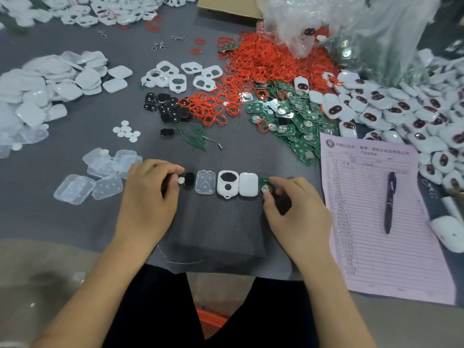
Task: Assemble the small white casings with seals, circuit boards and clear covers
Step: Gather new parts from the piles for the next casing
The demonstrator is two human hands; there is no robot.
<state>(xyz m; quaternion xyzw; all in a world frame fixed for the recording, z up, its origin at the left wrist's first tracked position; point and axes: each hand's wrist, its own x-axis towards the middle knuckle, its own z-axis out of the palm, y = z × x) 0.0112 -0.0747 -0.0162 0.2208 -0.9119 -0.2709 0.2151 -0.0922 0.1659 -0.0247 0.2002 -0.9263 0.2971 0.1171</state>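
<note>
Bare forearms, no sleeves or rings showing; dark, probably black, trousers (160, 310) cover the lap.

Soft, even overhead light — faint shadows, slight blur and wide-angle warp toward the edges.

Paperwork, a pen and packing on the grey table (75, 217)

A pink printed form (381, 222) lies at the right edge of the table, with a dark pen (390, 202) resting on it, pointing toward the near edge. A crumpled clear plastic bag (351, 28) sits in the far right corner, and just beside it, at the far edge, is a brown cardboard box (226, 6). A few small metal clasps (159, 45) lie scattered toward the far edge, left of the bag.
</note>
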